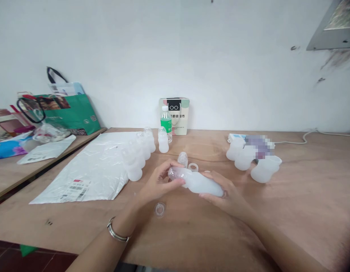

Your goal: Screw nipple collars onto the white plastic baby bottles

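A translucent white baby bottle (204,183) lies sideways between my hands, above the table. My left hand (167,177) grips its clear cap end, thumb below and fingers over the top. My right hand (222,190) wraps round the bottom of the bottle. Just behind them stands a clear cap (182,159), beside a white ring (193,167). Nearer the front, a clear round piece (159,209) lies flat on the wood. Several capped baby bottles (133,168) stand in a row to the left, with another (163,141) by the water bottle. Open bottle bodies (264,169) stand at the right.
A white plastic mailer (90,170) covers the left of the wooden table (305,219). Against the wall are a water bottle (165,122) and a paper bag (184,117). A green bag (75,113) rests on the adjoining left table. A cable (298,141) runs along the back right.
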`<state>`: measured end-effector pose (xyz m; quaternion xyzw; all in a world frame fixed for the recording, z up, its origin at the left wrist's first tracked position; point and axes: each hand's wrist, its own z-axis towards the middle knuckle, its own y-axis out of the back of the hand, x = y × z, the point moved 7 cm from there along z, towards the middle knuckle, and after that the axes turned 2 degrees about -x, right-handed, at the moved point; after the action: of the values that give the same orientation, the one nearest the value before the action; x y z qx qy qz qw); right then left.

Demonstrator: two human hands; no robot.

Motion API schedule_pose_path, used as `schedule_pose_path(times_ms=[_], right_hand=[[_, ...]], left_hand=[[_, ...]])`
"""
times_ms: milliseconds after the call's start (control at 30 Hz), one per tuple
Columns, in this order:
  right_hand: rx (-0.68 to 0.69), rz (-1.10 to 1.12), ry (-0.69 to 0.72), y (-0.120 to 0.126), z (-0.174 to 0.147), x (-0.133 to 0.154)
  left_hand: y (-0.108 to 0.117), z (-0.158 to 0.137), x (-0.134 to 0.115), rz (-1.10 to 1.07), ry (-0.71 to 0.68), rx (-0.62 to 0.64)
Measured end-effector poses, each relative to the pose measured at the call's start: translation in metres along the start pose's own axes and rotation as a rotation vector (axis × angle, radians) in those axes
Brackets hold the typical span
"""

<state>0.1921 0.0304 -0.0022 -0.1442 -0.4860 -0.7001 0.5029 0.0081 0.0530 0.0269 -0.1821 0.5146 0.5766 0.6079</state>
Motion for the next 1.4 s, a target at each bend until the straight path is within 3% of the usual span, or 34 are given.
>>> schedule_pose_path(times_ms=[100,167,367,500,567,667,733,833,900,1033,1200,1333,1400], right_hand=[[0.025,0.170,-0.108,-0.005,0.002,-0.007],[0.008,0.178,-0.112,-0.005,0.004,-0.007],[-0.031,0.073,-0.062,-0.002,0.005,-0.003],[-0.054,0.011,-0.032,0.001,0.003,-0.003],[-0.058,-0.039,-0.021,0.001,0.003,-0.002],[-0.043,-0.101,-0.010,0.000,0.002,0.001],[-0.029,-0.088,-0.029,-0.001,0.000,-0.001],[-0.006,-0.007,-0.088,-0.003,-0.002,-0.005],[-0.029,-0.024,-0.084,-0.002,-0.003,-0.005],[-0.096,-0.162,-0.009,0.005,-0.003,0.002],[0.076,-0.018,-0.111,-0.007,-0.007,-0.006],[-0.032,-0.126,-0.037,-0.004,-0.008,0.006],[-0.020,-0.092,-0.099,-0.006,-0.008,0.008]], left_hand=[[-0.003,-0.002,-0.018,0.009,-0.163,0.216],[-0.003,-0.003,-0.020,0.014,-0.191,0.279],[0.007,0.000,0.008,0.117,0.071,0.005],[0.001,-0.001,-0.003,0.027,-0.049,0.115],[0.004,0.000,-0.007,-0.019,-0.079,0.088],[0.007,0.000,0.004,0.072,0.072,0.026],[0.003,-0.001,0.007,0.145,0.105,0.089],[-0.005,-0.003,-0.005,0.112,-0.031,0.213],[-0.005,-0.003,-0.010,0.074,-0.070,0.187],[-0.004,-0.002,0.000,0.079,0.105,0.121],[-0.011,-0.004,-0.004,-0.051,0.125,0.263],[-0.006,-0.003,0.002,0.044,0.198,0.099],[-0.008,-0.003,0.005,0.027,0.215,0.027]])
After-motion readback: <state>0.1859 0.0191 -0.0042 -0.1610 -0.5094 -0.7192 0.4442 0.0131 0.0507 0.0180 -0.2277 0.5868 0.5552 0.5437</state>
